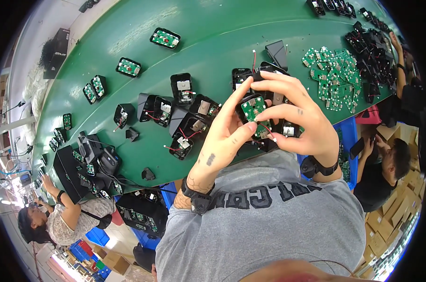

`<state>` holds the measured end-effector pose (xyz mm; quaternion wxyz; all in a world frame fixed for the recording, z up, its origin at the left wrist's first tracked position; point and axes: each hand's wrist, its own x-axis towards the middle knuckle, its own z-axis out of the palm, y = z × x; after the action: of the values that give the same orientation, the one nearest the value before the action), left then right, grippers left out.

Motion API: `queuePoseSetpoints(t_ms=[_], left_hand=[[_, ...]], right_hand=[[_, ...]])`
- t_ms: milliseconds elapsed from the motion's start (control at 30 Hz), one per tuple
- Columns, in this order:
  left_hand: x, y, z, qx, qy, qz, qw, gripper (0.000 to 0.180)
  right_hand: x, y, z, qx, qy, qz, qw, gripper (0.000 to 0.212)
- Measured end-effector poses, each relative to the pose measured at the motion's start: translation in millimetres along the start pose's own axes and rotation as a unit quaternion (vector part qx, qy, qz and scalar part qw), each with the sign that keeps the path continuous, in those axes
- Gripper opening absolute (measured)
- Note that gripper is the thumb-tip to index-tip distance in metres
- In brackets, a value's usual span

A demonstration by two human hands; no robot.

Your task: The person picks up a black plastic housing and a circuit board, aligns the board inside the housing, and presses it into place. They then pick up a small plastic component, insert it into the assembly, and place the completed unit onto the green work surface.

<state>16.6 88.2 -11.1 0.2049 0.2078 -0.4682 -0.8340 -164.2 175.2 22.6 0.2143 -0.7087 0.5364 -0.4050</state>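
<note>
A green circuit board (253, 109) sits at the top of a black plastic housing (256, 76) between my two hands. My left hand (224, 136) wraps its fingers round the housing's left side, with the thumb tip at the board's lower edge. From the other side my right hand (302, 110) curls over: its upper fingers reach the housing's far end and one fingertip rests on the board. Near its thumb, a red-and-black wire lead (270, 133) with a small white connector hangs out. My palms hide part of the housing. More open black housings (181, 88) with wire leads lie beside my left hand.
A heap of loose green boards (334, 77) lies to the right, with piled black housings (370, 58) beyond. Housings with boards fitted (165, 38) stand across the green table (213, 37). Blue bins (348, 136) sit at the near edge. Other people work left and right.
</note>
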Motion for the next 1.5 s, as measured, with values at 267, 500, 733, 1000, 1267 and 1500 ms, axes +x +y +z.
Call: queuePoseSetpoints(t_ms=[267,500,733,1000,1267,1500], left_hand=[[2.1,-4.1,1.3,-0.007,-0.038,0.028,0.999,0.082],[1.3,0.8,4.2,0.019,-0.048,0.023,0.998,0.079],[-3.1,13.7,12.2,-0.037,-0.035,-0.066,0.996,0.063],[-8.3,16.4,25.5,0.182,-0.019,0.025,0.983,0.074],[-8.7,9.1,21.4,0.227,-0.021,0.023,0.973,0.084],[-8.5,10.7,28.8,0.163,-0.015,0.012,0.986,0.076]], right_hand=[[0.7,-7.4,32.3,0.348,0.172,0.223,0.894,0.029],[-3.5,-3.5,26.6,0.304,0.087,0.244,0.917,0.039],[-3.9,-3.7,25.5,0.379,0.133,0.250,0.881,0.034],[-7.4,-3.5,31.7,0.393,0.206,0.148,0.884,0.029],[-3.4,-2.0,38.8,0.403,0.233,0.123,0.877,0.027],[-6.5,-2.7,37.4,0.390,0.223,0.149,0.881,0.028]])
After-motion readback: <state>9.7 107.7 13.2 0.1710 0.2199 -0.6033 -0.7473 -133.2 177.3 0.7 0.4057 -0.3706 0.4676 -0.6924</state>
